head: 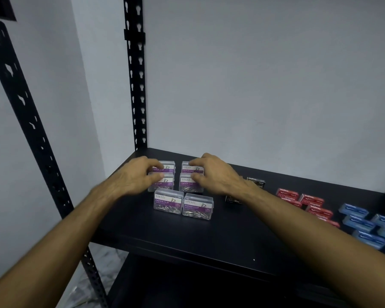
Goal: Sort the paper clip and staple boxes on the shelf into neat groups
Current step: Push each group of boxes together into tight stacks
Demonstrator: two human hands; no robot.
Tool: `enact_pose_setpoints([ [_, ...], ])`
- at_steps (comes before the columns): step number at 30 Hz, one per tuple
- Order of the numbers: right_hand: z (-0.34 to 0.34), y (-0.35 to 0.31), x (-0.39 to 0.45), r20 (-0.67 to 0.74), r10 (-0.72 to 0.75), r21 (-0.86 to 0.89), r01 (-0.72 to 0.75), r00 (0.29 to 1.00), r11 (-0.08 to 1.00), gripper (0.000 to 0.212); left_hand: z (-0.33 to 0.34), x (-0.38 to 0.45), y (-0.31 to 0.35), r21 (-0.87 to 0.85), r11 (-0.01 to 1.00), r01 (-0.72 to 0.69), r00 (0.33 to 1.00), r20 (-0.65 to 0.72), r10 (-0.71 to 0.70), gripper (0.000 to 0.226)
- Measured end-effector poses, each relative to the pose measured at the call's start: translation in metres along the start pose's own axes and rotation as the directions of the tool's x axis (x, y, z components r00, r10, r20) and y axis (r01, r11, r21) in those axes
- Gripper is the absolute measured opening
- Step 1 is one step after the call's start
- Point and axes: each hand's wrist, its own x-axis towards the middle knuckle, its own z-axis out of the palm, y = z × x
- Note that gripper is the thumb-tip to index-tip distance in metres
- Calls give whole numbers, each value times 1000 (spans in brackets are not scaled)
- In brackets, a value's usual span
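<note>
- The left hand (140, 174) curls over the left column of paper clip boxes (182, 190), fingers on the back box and thumb at the box in front of it, gripping the pair, probably to square them against each other.
- The right hand (211, 174) does the same on the right column, fingertips on the back box's lid and thumb against the box nearer the person; holding both columns at once would let them be pushed into line.
- The paper clip boxes sit on the black shelf (209, 236) at about 11 o'clock from its middle, six clear plastic cases with purple labels, silver clips showing through, set in two columns; the front pair lies untouched and slightly askew.
- Toward 3 o'clock lie the black staple boxes (256, 181), then the red staple boxes (311, 201), then the blue staple boxes (356, 221), each colour already clustered apart, so the grouping looks nearly done.
</note>
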Motion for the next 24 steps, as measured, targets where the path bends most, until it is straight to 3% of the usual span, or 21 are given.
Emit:
enact_pose_setpoints([
  [8,9,-2,4,72,0,38,-3,997,999,34,6,10,-9,-56,998,-13,998,57,16,11],
  [24,11,8,3,87,26,214,-44,996,976,26,8,15,7,-152,988,-38,991,118,56,18],
])
